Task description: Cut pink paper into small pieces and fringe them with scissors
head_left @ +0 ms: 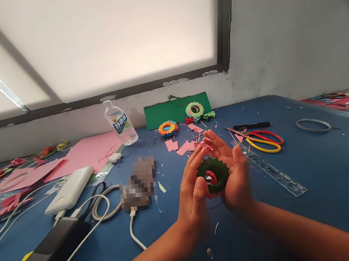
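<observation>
Both my hands hold a dark green folded-paper ring (216, 172) with a toothed edge and a red inside, just above the blue table (321, 165). My left hand (193, 188) cups its left side, thumb pressed at the ring's centre. My right hand (233, 170) supports its right side, fingers stretched up behind it. Pink paper scraps (184, 146) lie just beyond my hands.
Red and yellow scissors (264, 139), a black pen (251, 125), a clear ruler (272, 172) and a tape ring (313, 125) lie to the right. Behind: green sheet (172, 110), two finished paper rings (168, 128), water bottle (120, 123). Left: pink paper (86, 152), power banks (70, 189), cables.
</observation>
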`<state>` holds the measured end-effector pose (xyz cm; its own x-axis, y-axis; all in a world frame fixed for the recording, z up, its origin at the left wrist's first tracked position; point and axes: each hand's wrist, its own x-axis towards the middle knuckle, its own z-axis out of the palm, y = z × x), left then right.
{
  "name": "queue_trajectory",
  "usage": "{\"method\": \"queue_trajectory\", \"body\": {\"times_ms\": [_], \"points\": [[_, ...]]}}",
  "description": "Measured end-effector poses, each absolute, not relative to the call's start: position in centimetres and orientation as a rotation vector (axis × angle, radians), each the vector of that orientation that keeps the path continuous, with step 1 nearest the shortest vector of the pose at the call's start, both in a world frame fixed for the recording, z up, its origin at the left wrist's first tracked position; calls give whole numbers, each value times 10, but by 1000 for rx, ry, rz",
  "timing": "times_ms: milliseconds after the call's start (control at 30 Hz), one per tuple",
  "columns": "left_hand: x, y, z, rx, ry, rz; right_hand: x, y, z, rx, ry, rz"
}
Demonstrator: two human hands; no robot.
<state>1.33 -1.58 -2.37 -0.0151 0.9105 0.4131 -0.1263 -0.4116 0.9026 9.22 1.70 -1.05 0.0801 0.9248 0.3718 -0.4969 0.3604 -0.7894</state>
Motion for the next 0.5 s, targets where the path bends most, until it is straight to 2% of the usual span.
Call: {"method": "queue_trajectory", "body": {"times_ms": [200,500], "points": [[18,-10,-37,1387,846,1461,100,15,1,-456,-1060,1059],[22,-12,-39,1253,732,1516,102,21,1,-519,-1107,1015]]}}
